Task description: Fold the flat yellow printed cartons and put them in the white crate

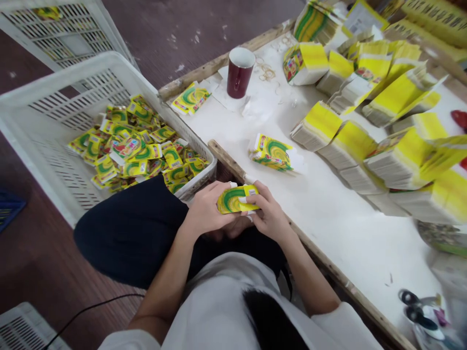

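Note:
Both of my hands hold one small yellow-and-green printed carton (236,199) above my lap, at the table's near edge. My left hand (207,209) grips its left end, fingers curled round it. My right hand (268,211) pinches its right end, thumb on top. A short stack of the same cartons, flat (273,153), lies on the white table (328,214) just beyond my hands. To my left a white plastic crate (54,97) holds several finished cartons (134,146).
Tall bundles of flat yellow cartons (383,126) crowd the table's right and far side. A dark red mug (240,72) and rubber bands (266,73) sit at the far end, a loose carton (190,97) beside them. Scissors (419,311) lie near right. Another crate (54,29) stands behind.

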Demonstrator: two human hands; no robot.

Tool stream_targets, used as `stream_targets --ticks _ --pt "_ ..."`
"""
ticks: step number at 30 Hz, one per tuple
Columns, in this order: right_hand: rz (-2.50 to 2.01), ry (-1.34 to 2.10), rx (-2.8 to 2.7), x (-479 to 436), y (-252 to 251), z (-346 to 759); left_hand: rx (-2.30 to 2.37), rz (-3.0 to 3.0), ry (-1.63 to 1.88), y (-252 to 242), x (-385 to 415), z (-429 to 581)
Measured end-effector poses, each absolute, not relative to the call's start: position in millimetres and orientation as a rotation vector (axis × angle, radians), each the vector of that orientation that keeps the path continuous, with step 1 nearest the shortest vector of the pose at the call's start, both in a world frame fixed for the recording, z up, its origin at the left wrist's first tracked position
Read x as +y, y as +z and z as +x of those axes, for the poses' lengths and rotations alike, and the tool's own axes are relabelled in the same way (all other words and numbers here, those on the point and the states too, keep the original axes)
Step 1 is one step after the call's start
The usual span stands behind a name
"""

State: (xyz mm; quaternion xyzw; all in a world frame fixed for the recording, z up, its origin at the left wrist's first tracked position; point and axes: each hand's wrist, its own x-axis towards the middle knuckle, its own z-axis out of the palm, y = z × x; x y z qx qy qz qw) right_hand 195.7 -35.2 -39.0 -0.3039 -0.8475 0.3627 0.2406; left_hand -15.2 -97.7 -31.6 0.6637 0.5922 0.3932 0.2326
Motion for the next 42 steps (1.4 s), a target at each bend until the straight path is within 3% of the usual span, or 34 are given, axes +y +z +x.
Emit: stream_targets --ticks 7,15,19,22,32,38,42 --pt "-0.885 1.272 -2.095 -39 -33 193 1.597 1.792 1.152 -30 -97 -14" --pt "-0.982 1.235 -2.068 -34 -30 177 1.672 1.579 1.351 -47 -94 -6" --pt "-1.221 0.868 -1.953 11 -25 191 1.633 0.787 1.814 -71 -86 -21" --pt "-1.615 0.483 -1.906 50 -32 212 1.534 0.471 1.815 -88 -85 -29" --pt "-1.772 0.412 -1.81 71 -48 223 1.273 0.189 1.65 -75 -83 -3" --pt "-1.631 0.523 -1.785 34 -19 201 1.116 0.41 1.64 -70 -85 5" --pt "-1.34 0.945 -2.027 -22 -10 168 0.956 0.532 1.759 -57 -84 20"
